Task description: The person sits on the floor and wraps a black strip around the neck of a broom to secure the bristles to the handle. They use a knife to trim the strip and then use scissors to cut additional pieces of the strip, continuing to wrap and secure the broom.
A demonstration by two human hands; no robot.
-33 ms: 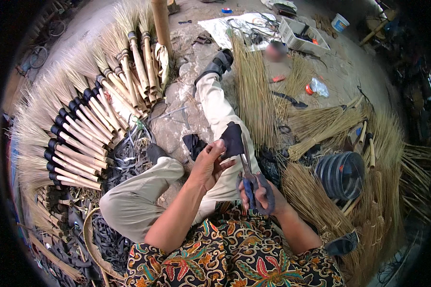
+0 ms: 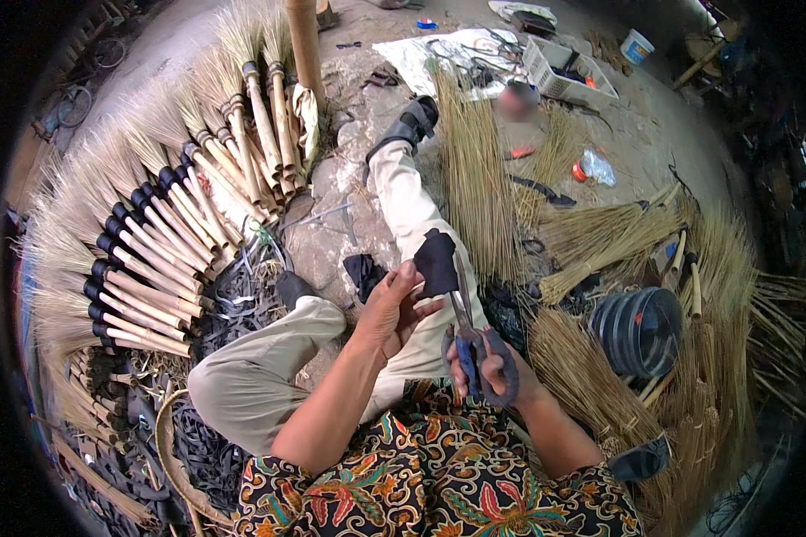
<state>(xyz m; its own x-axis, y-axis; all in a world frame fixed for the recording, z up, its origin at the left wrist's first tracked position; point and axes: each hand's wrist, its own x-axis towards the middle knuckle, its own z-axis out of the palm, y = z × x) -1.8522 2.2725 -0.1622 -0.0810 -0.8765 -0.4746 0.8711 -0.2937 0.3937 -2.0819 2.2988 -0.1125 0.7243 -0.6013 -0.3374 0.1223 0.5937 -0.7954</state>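
Note:
My left hand (image 2: 394,309) pinches the lower edge of a small black piece of sheet material (image 2: 435,265), rubber or cloth, above my outstretched leg. A pair of scissors (image 2: 465,327) with dark, wrapped-looking handles is gripped in my right hand (image 2: 497,371), fingers through the loops. Its metal blades point away from me and lie against the right edge of the black piece; how far they have cut is too small to tell. Another crumpled black piece (image 2: 364,273) lies on the ground just left of my hands.
Bamboo-handled grass brooms (image 2: 152,259) fan out on the left, above black strips (image 2: 201,447). Straw bundles (image 2: 479,179) lie ahead and right, beside a ribbed dark bucket (image 2: 636,331). Farther off are a white crate (image 2: 564,72) and a bamboo post (image 2: 304,45).

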